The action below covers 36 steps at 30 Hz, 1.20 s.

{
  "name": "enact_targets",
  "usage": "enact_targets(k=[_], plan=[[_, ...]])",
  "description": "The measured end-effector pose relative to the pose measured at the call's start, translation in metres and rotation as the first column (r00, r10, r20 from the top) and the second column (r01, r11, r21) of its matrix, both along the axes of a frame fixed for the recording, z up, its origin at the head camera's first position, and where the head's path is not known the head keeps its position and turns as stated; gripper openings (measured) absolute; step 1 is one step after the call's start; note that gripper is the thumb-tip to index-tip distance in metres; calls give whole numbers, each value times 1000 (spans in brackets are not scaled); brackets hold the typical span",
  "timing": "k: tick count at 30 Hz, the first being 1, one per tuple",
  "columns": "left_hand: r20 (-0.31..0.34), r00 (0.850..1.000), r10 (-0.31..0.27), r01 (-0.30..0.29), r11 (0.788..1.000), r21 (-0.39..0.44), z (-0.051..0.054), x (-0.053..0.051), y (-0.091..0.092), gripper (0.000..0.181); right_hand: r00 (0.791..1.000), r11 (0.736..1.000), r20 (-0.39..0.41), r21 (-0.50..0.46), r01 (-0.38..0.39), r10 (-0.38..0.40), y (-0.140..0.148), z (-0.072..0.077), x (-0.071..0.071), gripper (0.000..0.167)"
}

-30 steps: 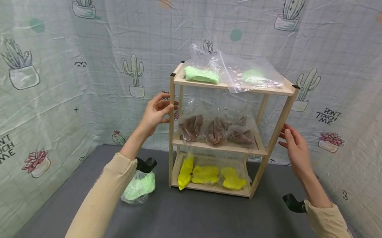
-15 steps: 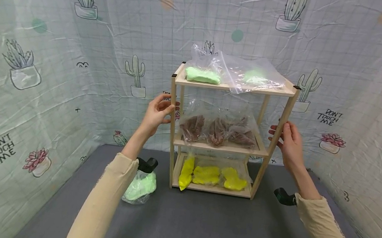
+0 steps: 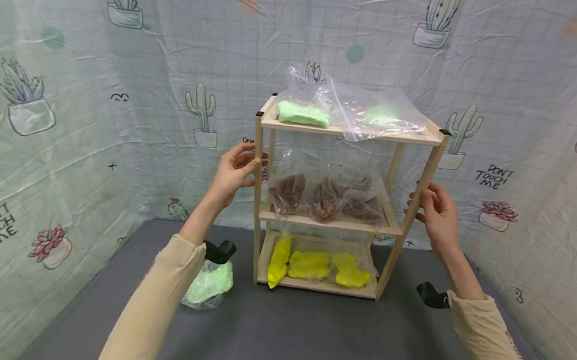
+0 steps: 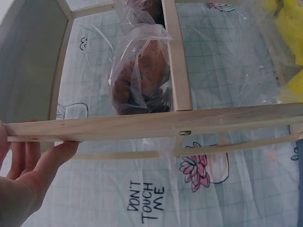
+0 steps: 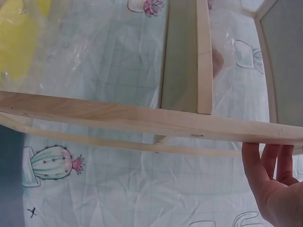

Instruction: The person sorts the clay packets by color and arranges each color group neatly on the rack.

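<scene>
A three-tier wooden shelf rack (image 3: 330, 223) stands upright on the table. At its left front post my left hand (image 3: 232, 172) grips the wood at middle height; the left wrist view has fingers curled at the post (image 4: 118, 126). Opposite, my right hand (image 3: 438, 215) holds the right front post, fingers behind it and thumb in front; fingertips touch the post (image 5: 118, 116) in the right wrist view. Clear bags of pale green stuff (image 3: 303, 114) lie on top. Bags with brown lumps (image 3: 326, 201) fill the middle tier, and bright yellow bags (image 3: 309, 264) the bottom one.
Another clear bag with pale green contents (image 3: 209, 284) lies on the dark table (image 3: 302, 342), left of the rack and near my left forearm. A cactus-print curtain (image 3: 168, 59) hangs behind and on both sides.
My right hand has moved left onto the right front post, its fingers passing behind it. My left hand stays at the left post. The rack and bags have not visibly moved.
</scene>
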<state>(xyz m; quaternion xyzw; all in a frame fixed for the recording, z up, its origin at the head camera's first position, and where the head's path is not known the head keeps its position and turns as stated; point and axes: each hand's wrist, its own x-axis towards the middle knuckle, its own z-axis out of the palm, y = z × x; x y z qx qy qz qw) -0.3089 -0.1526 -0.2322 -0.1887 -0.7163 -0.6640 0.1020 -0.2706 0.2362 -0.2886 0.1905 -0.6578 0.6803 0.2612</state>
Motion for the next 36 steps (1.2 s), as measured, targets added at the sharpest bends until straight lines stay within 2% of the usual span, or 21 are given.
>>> enact_targets(k=[4,11,15,20,26,30,34,36], plan=[[-15,1000,16,-16,1000,-19,0,5,1,39,999,999,-3,12,-43,43,1,1,2,24],[-133,991,25,-40,993,-113,0,16,-1,40,999,998,-21,54,-41,43,-2,5,9,27],[-161,987,20,-44,988,-146,-6,25,-9,36,1000,993,-15,117,-14,16,1,1,3,30],[-146,989,-8,-24,976,-217,-19,38,-17,34,1000,976,4,216,28,-29,0,-1,3,27],[-102,995,-8,-33,918,-395,-37,49,-26,32,1000,980,3,200,6,-7,3,0,5,22],[-125,992,-9,-56,861,-505,-50,53,-33,27,1000,974,9,227,18,-20,3,0,5,23],[-93,996,-3,-53,804,-592,-71,54,-44,23,999,967,16,253,43,-48,1,-1,5,25],[-61,998,13,-47,791,-609,-84,54,-51,23,999,965,13,257,46,-52,1,-1,4,26]])
